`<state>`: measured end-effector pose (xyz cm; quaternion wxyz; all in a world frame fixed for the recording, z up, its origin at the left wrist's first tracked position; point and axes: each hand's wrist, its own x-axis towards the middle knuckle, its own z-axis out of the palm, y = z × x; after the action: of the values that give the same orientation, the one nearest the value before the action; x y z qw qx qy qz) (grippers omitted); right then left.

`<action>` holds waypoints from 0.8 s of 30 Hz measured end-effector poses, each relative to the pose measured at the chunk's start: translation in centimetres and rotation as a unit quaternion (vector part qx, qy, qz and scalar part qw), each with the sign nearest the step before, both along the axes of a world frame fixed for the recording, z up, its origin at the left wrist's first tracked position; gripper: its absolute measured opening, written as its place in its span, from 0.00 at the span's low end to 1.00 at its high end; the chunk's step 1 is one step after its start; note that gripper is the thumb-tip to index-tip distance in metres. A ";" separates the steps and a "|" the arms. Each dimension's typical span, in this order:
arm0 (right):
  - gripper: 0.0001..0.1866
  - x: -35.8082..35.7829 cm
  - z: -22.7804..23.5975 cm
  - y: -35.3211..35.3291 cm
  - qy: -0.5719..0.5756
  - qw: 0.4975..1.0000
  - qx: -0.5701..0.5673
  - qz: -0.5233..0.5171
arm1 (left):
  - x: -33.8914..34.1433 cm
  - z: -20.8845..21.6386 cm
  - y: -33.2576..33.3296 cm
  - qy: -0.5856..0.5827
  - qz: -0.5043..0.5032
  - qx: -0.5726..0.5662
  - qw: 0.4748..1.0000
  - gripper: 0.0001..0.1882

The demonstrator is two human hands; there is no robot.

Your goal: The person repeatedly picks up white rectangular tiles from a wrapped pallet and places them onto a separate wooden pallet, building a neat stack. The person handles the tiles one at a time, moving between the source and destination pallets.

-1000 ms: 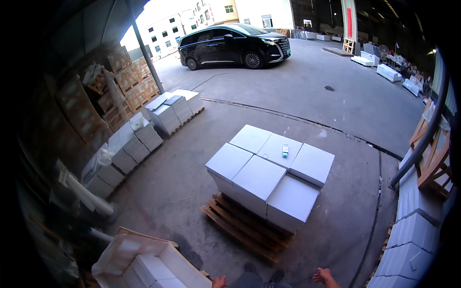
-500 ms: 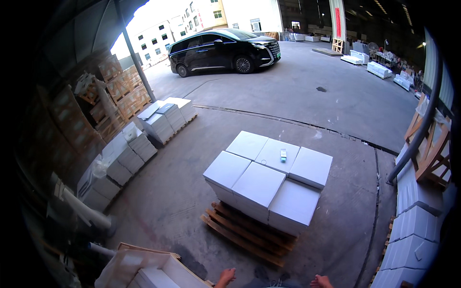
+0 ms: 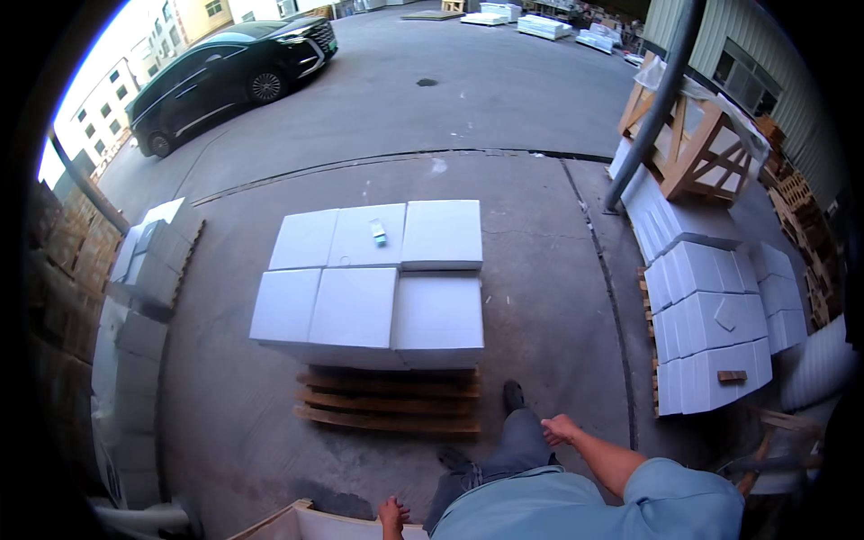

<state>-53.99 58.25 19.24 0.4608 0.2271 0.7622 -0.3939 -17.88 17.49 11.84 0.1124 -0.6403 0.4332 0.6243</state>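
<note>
My right hand [image 3: 561, 430] hangs beside my leg, right of the pallet, fingers loosely bent and apart, nothing visible in it. My left hand [image 3: 392, 513] is low at the bottom edge, loosely open and without a visible object, close to the rim of an open wooden crate [image 3: 301, 517]. Ahead of me a stack of white square boxes [image 3: 355, 306] stands on a brown wooden pallet [image 3: 389, 402]. Its front right column is lower than the others. A small white and green packet [image 3: 378, 232] lies on top. Neither hand touches the stack.
White stacks [image 3: 706, 306] and a wooden-framed crate [image 3: 693, 148] line the right, beside a grey post [image 3: 661, 108]. More white stacks [image 3: 135, 360] stand on the left. A black van [image 3: 238, 76] is parked at the far left. A dark groove [image 3: 598, 243] crosses the concrete.
My view has turned right, so the stack and van appear farther left. My right arm and legs now show, one foot forward. Both hands remain without a visible object.
</note>
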 end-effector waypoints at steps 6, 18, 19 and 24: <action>0.21 -8.1 -3.2 -1.7 -0.027 0.994 0.035 0.096 | -1.1 -2.5 0.7 -0.021 0.082 0.025 0.996 0.21; 0.18 -33.8 -8.8 -15.3 0.279 0.898 0.050 0.335 | -31.7 -1.9 8.9 0.013 -0.057 0.022 0.998 0.21; 0.18 -35.9 -9.8 -16.7 0.298 0.895 0.028 0.330 | -34.8 -2.9 9.2 0.031 -0.096 0.000 0.995 0.22; 0.18 -43.2 -15.0 -23.0 0.414 0.868 0.007 0.275 | -48.8 -6.2 8.7 0.091 -0.089 0.004 0.992 0.18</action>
<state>-97.17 35.24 4.24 0.1913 -0.1716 0.9175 -0.3037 -66.70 26.24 5.65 0.1303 -0.5388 0.4946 0.6694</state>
